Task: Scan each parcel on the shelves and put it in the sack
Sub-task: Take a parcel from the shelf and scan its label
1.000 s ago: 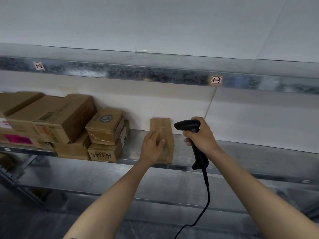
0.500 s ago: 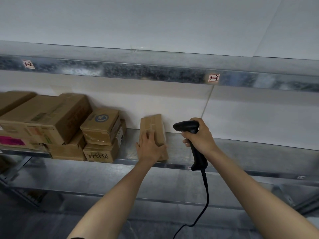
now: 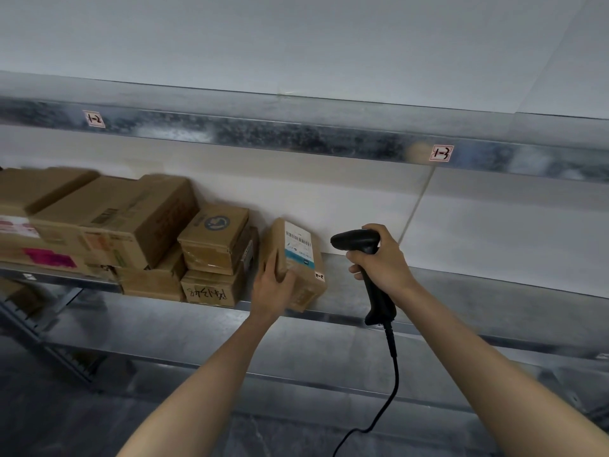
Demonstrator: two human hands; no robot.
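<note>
A small brown cardboard parcel [image 3: 298, 258] stands tilted on the metal shelf [image 3: 461, 291], its white and blue barcode label turned up toward me. My left hand [image 3: 272, 288] grips the parcel's near left edge, thumb on top. My right hand [image 3: 382, 262] holds a black corded barcode scanner [image 3: 357, 241] by its handle, the scanner's head pointing left at the label from a short distance. No sack is in view.
Several more cardboard boxes [image 3: 131, 232] are stacked on the shelf to the left of the parcel. An upper shelf beam [image 3: 296, 136] carries small tags marked 1-2 and 1-3. A lower shelf [image 3: 329, 351] runs beneath. The scanner's cable [image 3: 392, 384] hangs down.
My left hand has rolled the parcel over, so its barcode label now faces up. The scanner in my right hand has stayed close beside it.
</note>
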